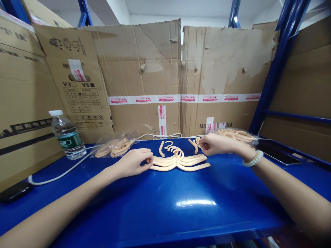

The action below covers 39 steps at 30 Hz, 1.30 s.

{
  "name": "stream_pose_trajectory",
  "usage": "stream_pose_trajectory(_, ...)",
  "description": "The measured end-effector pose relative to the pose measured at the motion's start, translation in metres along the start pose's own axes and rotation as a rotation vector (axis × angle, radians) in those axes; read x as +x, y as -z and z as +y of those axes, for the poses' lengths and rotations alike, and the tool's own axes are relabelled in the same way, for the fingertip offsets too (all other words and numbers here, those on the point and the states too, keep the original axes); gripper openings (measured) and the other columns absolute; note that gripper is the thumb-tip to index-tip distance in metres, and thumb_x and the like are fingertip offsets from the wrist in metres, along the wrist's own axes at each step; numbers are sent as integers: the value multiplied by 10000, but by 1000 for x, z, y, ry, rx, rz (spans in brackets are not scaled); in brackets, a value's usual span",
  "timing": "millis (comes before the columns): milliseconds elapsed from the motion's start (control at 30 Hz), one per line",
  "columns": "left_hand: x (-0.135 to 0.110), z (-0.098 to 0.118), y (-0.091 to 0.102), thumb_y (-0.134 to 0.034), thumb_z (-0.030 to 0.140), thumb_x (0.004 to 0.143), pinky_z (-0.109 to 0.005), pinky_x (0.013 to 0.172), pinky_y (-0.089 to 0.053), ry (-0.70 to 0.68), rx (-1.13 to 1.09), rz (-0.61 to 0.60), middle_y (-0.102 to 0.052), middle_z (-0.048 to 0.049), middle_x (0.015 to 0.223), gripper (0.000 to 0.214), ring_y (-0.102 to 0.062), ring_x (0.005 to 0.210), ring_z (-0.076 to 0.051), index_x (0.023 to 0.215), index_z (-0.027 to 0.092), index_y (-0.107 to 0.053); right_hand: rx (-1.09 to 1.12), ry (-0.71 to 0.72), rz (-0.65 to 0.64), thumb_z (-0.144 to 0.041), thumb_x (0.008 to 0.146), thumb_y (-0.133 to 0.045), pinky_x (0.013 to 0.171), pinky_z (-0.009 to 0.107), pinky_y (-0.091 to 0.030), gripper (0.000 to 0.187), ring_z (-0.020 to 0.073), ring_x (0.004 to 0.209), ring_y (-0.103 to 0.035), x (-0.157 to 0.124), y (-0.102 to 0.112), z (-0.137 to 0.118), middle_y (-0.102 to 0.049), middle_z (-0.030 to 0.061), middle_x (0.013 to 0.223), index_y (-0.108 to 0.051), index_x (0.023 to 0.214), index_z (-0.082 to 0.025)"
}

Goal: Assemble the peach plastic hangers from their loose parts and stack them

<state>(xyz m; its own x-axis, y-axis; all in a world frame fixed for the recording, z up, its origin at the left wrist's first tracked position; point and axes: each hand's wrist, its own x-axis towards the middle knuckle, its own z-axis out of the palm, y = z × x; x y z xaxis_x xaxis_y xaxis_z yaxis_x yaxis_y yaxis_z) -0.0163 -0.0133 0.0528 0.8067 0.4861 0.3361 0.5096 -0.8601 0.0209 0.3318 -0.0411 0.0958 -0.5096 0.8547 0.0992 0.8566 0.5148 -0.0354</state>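
A small stack of beige plastic hangers (181, 161) lies on the blue shelf surface (165, 206). My left hand (136, 162) rests at the stack's left end, thumb and fingers pinched on the hanger arms. My right hand (216, 144), with a bead bracelet on its wrist, is closed on a loose beige hanger (194, 144) just right of the stack. Another loose hook piece (161, 148) lies behind the stack.
Clear bags of more hangers lie at the left (113, 146) and right (239, 135). A water bottle (67, 135) stands at the left, a white cable (62, 174) runs along the shelf, phones lie at far left (14, 191) and right (278, 153). Cardboard boxes (144, 75) wall the back.
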Motion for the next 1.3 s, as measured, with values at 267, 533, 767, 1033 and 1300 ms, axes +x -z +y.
stream_pose_trajectory(267,1,-3,-2,-459,163,844,-249,556,-282,34,72,30,-441,38,638,200,-410,562,-121,657,196,-396,-75,-177,20,-160,716,-540,473,253,-221,207,88,500,-322,-5,13,10,-390,-46,520,-410,557,-185)
stream_pose_trajectory(533,1,-2,-1,-409,259,944,-288,668,-408,57,5,53,-562,-14,802,182,-538,721,-166,812,191,-515,-74,-212,-7,-219,804,-515,503,246,-315,148,135,563,-509,-6,9,24,-596,20,640,-543,667,-170)
stream_pose_trajectory(767,-3,-1,-6,-471,435,940,-413,988,-419,22,-19,-43,-533,-122,1309,438,-497,1201,-271,1312,205,-442,-40,-122,-42,-88,750,-476,568,232,-370,184,139,610,-564,-4,14,9,-657,25,685,-633,689,-161)
stream_pose_trajectory(1033,-9,-1,-27,-360,598,936,-515,1148,-214,152,-35,-240,-261,-162,1544,711,-217,1423,-333,1474,139,-289,83,1,-201,-336,694,-725,564,246,-381,502,158,618,-581,3,-7,-6,-662,31,734,-642,1137,-115)
stream_pose_trajectory(1300,-8,5,-33,-257,571,970,-545,1154,-168,232,-102,-292,-169,-117,1570,675,-126,1444,-307,1507,167,-201,73,-59,-329,-479,640,-765,624,267,-405,749,210,762,-589,9,-16,-5,-644,71,856,-561,1256,-105)
